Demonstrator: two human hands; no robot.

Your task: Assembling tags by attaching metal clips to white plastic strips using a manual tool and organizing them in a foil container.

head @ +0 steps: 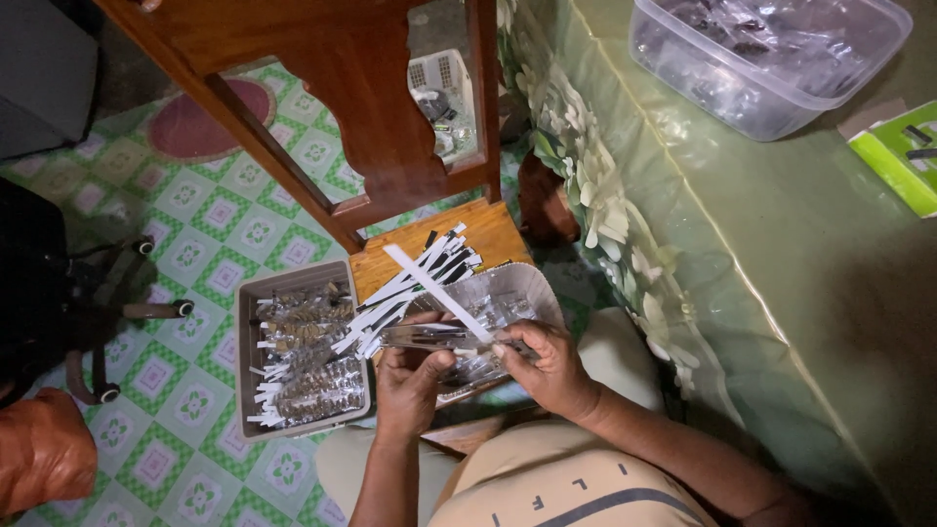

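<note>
Both my hands hold a narrow clear plastic packet (434,338) level over my lap. My left hand (410,383) grips its left end from below. My right hand (549,369) pinches its right end. A long white paper strip (437,291) lies slanted across the packet's top, touching it. Just beyond my hands, a fan of black-and-white card strips (415,285) rests on the wooden chair seat (493,234). Under my hands sits a shallow grey tray (532,293) with more clear packets.
A grey cardboard box (246,363) full of filled packets stands to the left on the green tiled floor (210,224). To the right a table with green cloth (781,254) bears a clear plastic tub (683,78) and a green box (893,156). An office chair base (107,312) sits far left.
</note>
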